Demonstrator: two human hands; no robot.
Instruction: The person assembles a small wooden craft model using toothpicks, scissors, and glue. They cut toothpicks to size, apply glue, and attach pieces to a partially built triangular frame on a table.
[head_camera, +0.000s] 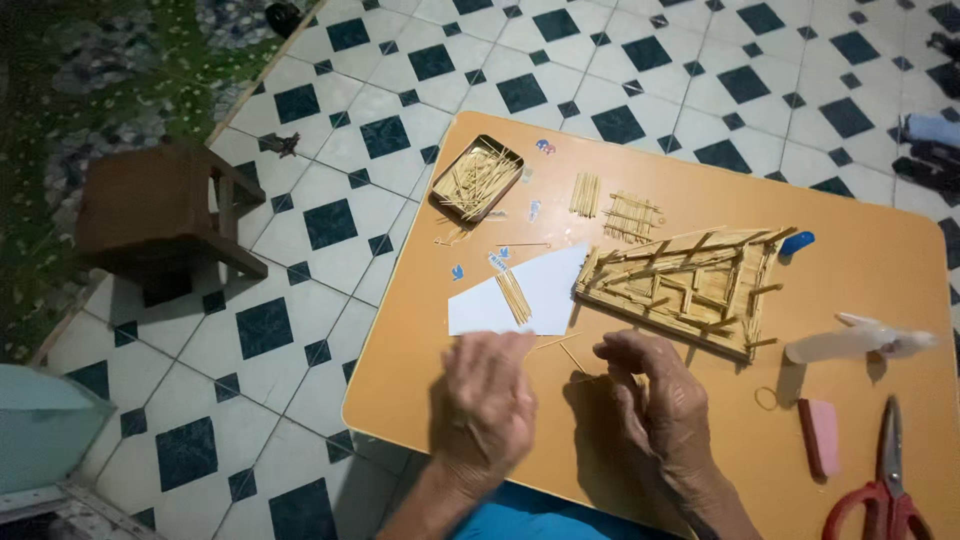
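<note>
My left hand (487, 405) hovers over the near edge of the orange table (880, 260), fingers together, nothing visibly in it. My right hand (655, 395) is beside it, fingers curled near a thin wooden stick (572, 357) lying on the table; whether it pinches a stick is unclear. Just beyond the hands lies a white paper sheet (545, 290) with a small bundle of sticks (514, 297) on it. To the right of the paper is a flat stick-built frame (690, 285).
A tin of sticks (477, 178) sits at the table's far left corner, with small stick grids (632, 215) nearby. A glue tube (855, 340), pink block (820, 435) and red scissors (885, 495) lie at right. A brown stool (160, 215) stands on the tiled floor.
</note>
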